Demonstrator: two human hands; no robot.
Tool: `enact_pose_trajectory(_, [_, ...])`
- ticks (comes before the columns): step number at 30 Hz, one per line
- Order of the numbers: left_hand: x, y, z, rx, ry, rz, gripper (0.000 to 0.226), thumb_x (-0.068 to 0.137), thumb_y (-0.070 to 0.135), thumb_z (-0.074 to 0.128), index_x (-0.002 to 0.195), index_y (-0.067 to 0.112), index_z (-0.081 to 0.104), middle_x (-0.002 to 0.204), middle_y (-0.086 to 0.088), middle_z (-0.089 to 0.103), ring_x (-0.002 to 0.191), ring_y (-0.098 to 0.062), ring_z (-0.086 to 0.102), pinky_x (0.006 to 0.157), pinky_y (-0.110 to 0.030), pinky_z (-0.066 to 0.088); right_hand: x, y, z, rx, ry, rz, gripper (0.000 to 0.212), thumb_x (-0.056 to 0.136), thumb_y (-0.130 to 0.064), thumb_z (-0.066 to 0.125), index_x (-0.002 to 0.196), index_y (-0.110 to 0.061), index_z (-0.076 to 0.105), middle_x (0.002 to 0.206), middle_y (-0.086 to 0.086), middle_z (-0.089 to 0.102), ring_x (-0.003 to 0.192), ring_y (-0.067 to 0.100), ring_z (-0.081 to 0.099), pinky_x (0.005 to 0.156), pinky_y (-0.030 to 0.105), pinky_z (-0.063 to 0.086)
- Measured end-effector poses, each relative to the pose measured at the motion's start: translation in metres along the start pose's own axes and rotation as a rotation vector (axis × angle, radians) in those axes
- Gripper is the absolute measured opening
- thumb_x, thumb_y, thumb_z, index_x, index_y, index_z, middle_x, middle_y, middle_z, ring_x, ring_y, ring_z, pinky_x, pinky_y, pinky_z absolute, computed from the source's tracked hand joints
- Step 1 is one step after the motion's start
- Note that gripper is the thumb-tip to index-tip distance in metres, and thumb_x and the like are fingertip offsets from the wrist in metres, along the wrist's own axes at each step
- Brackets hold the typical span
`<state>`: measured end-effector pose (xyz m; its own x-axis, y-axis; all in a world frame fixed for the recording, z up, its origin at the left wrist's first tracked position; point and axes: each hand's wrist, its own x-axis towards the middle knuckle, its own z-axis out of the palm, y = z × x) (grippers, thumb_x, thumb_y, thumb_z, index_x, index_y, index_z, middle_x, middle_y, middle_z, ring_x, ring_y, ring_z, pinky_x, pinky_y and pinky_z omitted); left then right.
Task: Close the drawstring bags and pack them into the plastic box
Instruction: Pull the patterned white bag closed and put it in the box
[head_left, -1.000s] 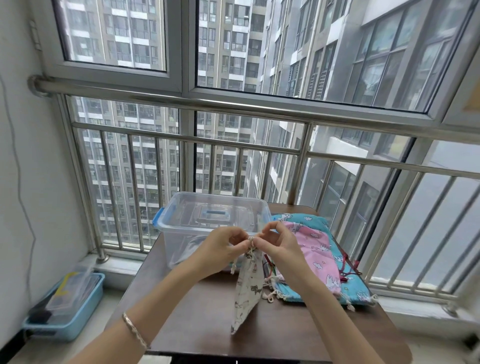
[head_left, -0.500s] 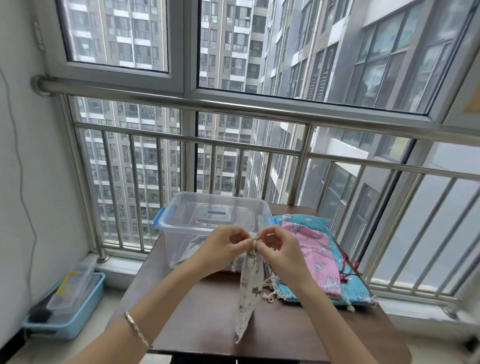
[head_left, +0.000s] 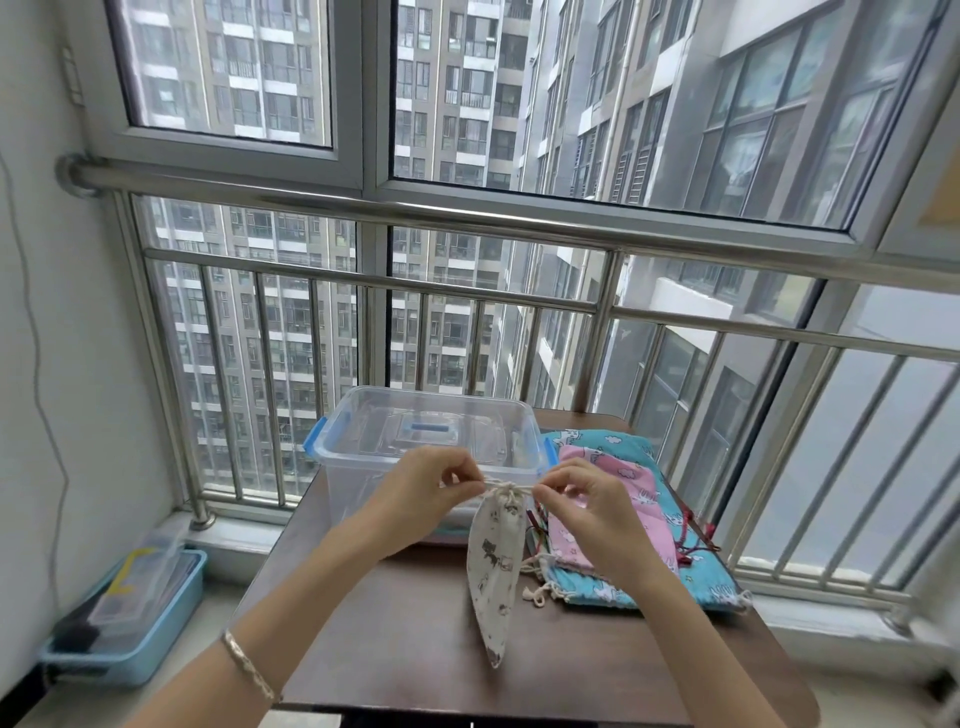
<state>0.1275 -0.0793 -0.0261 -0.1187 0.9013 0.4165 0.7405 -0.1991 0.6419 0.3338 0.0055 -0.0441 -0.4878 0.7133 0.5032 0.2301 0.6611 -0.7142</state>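
Over desk (head_left: 405, 649) centre, both hands are up and cinching: the left hand (head_left: 426, 483) pinches one end of the cord (head_left: 511, 488) between thumb and forefinger, the right hand (head_left: 587, 499) pinches the other end, other fingers loosely curled, pulling toward 9 and 3 o'clock. The white drawstring bag (head_left: 493, 561) hangs between them with its mouth bunched tight, so the closing step looks almost done. Its lower tip points at 6 o'clock, down near the desk; contact is unclear. The next move likely calls for letting go of one cord end, taking the bag by its neck and carrying it toward 12 o'clock into the plastic box (head_left: 431, 441), which sits just behind the hands. A lid (head_left: 426, 431) with a blue handle shows through the clear plastic; whether it sits on top cannot be told, and if it does it must come off first. At 3 o'clock of the box lies a pile, a pink bag (head_left: 613, 519) on a teal bag (head_left: 623, 587), with loose cords trailing near the white bag that could snag. Those bags look not yet packed. A railing (head_left: 467, 218) runs at 12 o'clock, and a blue tray (head_left: 130, 623) sits on the floor at 8 o'clock.
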Motion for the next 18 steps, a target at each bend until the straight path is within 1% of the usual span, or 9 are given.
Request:
enact_pose_trajectory(2, [-0.004, 0.001, 0.001, 0.108, 0.053, 0.021, 0.005, 0.087, 0.025, 0.069, 0.081, 0.024, 0.069, 0.077, 0.015, 0.053, 0.071, 0.000, 0.051, 0.066, -0.018, 0.040, -0.001, -0.002, -0.001, -0.008, -0.081, 0.010, 0.004, 0.085, -0.015, 0.073, 0.081, -0.017, 0.072, 0.083, -0.007, 0.069, 0.081, 0.010, 0.063, 0.078, 0.029, 0.051])
enact_pose_trajectory(4, [-0.005, 0.005, 0.005, 0.134, 0.094, -0.002, 0.005, 0.087, 0.029, 0.067, 0.084, 0.025, 0.069, 0.073, 0.012, 0.057, 0.065, -0.004, 0.052, 0.062, -0.021, 0.045, -0.002, -0.005, 0.001, 0.040, -0.145, 0.036, 0.005, 0.085, -0.016, 0.072, 0.080, -0.017, 0.071, 0.087, -0.007, 0.071, 0.086, 0.008, 0.065, 0.083, 0.029, 0.051])
enact_pose_trajectory(6, [-0.005, 0.009, 0.008, 0.030, 0.094, -0.056, 0.006, 0.087, 0.027, 0.068, 0.085, 0.023, 0.071, 0.069, 0.010, 0.063, 0.060, -0.003, 0.057, 0.059, -0.017, 0.047, -0.002, -0.009, 0.002, 0.104, -0.206, 0.070, 0.006, 0.085, -0.016, 0.072, 0.080, -0.018, 0.071, 0.092, -0.006, 0.073, 0.089, 0.010, 0.068, 0.086, 0.028, 0.052])
enact_pose_trajectory(7, [-0.005, 0.011, 0.010, -0.058, 0.080, -0.083, 0.005, 0.087, 0.024, 0.069, 0.085, 0.021, 0.072, 0.070, 0.009, 0.067, 0.061, -0.004, 0.061, 0.061, -0.017, 0.050, -0.003, -0.011, 0.002, 0.141, -0.232, 0.097, 0.005, 0.085, -0.017, 0.072, 0.080, -0.017, 0.071, 0.094, -0.005, 0.074, 0.089, 0.012, 0.069, 0.085, 0.028, 0.053])
enact_pose_trajectory(9, [-0.004, 0.013, 0.012, -0.215, 0.042, -0.117, 0.003, 0.085, 0.017, 0.070, 0.086, 0.016, 0.073, 0.073, 0.004, 0.072, 0.066, -0.006, 0.068, 0.066, -0.020, 0.054, -0.002, -0.015, 0.003, 0.194, -0.249, 0.156, 0.006, 0.088, -0.019, 0.070, 0.086, -0.013, 0.071, 0.090, 0.000, 0.074, 0.085, 0.011, 0.069, 0.081, 0.026, 0.054])
enact_pose_trajectory(12, [-0.005, 0.011, 0.017, -0.303, 0.027, -0.124, 0.003, 0.084, 0.013, 0.072, 0.086, 0.013, 0.073, 0.075, -0.001, 0.074, 0.070, -0.011, 0.071, 0.069, -0.026, 0.056, 0.001, -0.020, 0.006, 0.135, -0.210, 0.203, 0.014, 0.093, -0.022, 0.062, 0.090, -0.010, 0.069, 0.078, -0.004, 0.069, 0.067, -0.004, 0.061, 0.067, 0.014, 0.047])
enact_pose_trajectory(14, [-0.007, 0.011, 0.020, -0.332, 0.022, -0.129, 0.005, 0.084, 0.014, 0.071, 0.088, 0.013, 0.073, 0.078, -0.002, 0.074, 0.072, -0.014, 0.072, 0.072, -0.033, 0.059, 0.005, -0.021, 0.006, 0.059, -0.241, 0.241, 0.020, 0.095, -0.026, 0.060, 0.080, -0.017, 0.069, 0.065, -0.011, 0.063, 0.056, -0.006, 0.054, 0.059, 0.013, 0.041])
enact_pose_trajectory(16, [-0.008, 0.011, 0.022, -0.361, 0.020, -0.128, 0.007, 0.085, 0.014, 0.070, 0.091, 0.012, 0.073, 0.079, -0.002, 0.075, 0.072, -0.016, 0.072, 0.073, -0.036, 0.060, 0.007, -0.023, 0.005, -0.018, -0.316, 0.275, 0.037, 0.094, -0.035, 0.060, 0.058, -0.026, 0.059, 0.049, -0.014, 0.049, 0.045, -0.001, 0.042, 0.050, 0.013, 0.032])
enact_pose_trajectory(18, [-0.009, 0.011, 0.022, -0.348, 0.021, -0.117, 0.008, 0.086, 0.016, 0.070, 0.093, 0.013, 0.073, 0.079, -0.001, 0.074, 0.071, -0.014, 0.072, 0.072, -0.036, 0.060, 0.010, -0.022, 0.008, -0.059, -0.336, 0.324, 0.048, 0.091, -0.045, 0.060, 0.049, -0.026, 0.049, 0.047, -0.012, 0.037, 0.044, 0.006, 0.032, 0.046, 0.019, 0.026])
